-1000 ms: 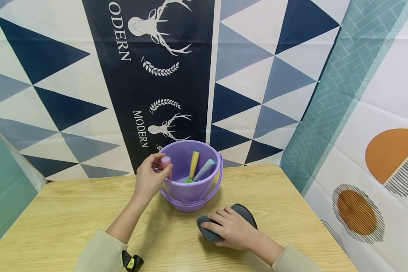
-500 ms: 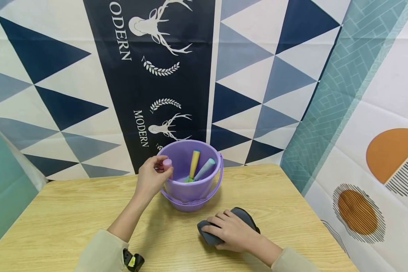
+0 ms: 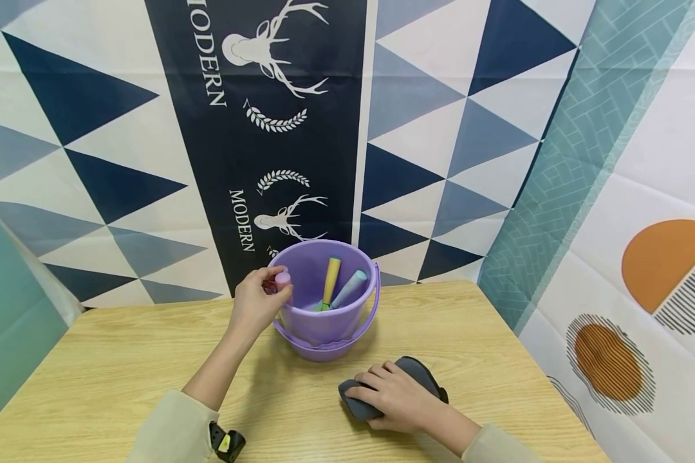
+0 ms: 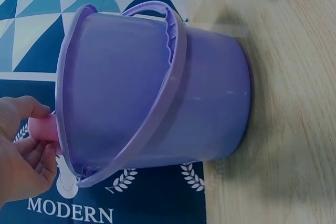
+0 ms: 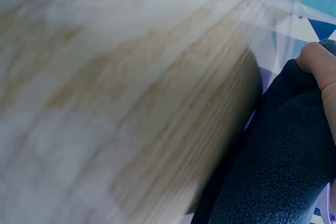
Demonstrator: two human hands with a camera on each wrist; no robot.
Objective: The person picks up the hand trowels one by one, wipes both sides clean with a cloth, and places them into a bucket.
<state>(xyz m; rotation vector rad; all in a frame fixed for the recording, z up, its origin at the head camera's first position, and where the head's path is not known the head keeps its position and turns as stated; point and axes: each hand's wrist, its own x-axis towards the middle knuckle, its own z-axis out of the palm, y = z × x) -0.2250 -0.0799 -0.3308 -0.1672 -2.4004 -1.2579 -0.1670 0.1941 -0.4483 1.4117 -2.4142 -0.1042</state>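
Note:
A purple bucket [image 3: 318, 321] stands upright on the wooden table, its handle hanging down across the front. Inside lean a yellow handle [image 3: 331, 280] and a light blue handle [image 3: 349, 288]. My left hand [image 3: 256, 297] is at the bucket's left rim, thumb and fingers pinching a pink handle [image 3: 282, 280]; its lower end is hidden inside the bucket. In the left wrist view the pink handle [image 4: 43, 128] pokes out past the rim. To the right and nearer me, my right hand [image 3: 396, 399] grips a folded dark grey-blue cloth [image 3: 417, 374], fingers over its top.
The light wood table [image 3: 150, 360] reaches back to a patterned wall covering [image 3: 278, 148] just behind the bucket. Another printed covering [image 3: 643, 308] hangs along the right side. A black band with a small device [image 3: 227, 442] sits at the left sleeve.
The pink handle has sunk slightly lower between the left fingers. My right hand and the cloth have shifted a little toward me and to the right. The bucket stays put.

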